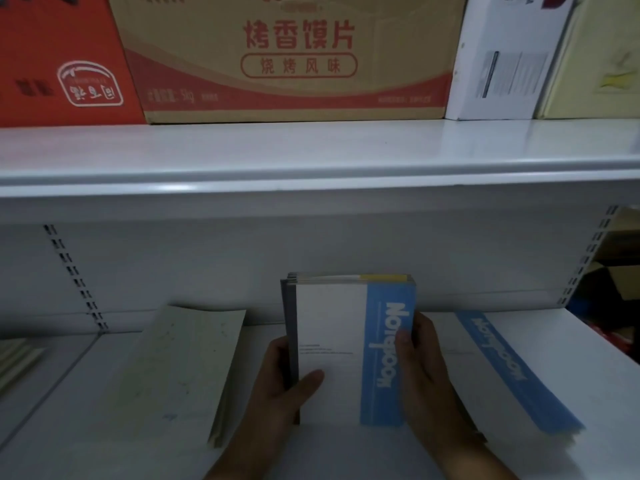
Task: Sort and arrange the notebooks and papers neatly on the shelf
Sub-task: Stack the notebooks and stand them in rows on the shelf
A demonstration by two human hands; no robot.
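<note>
A stack of white notebooks (332, 327) with a blue "Notebook" band stands upright on its edge on the lower white shelf (62, 403), held between both hands. My left hand (284, 386) grips its left side, thumb on the front cover. My right hand (422, 368) clasps the right side, thumb on the blue band. A second pile of the same notebooks (526, 368) lies flat to the right. A pile of pale grey-green papers (187, 368) lies flat to the left.
The upper shelf (311, 157) overhangs close above and carries a red box (62, 57), a brown cardboard carton (294, 57), a white box (505, 57) and a yellow box (595, 57). Slotted uprights (74, 275) line the back panel. More paper edges (17, 362) sit far left.
</note>
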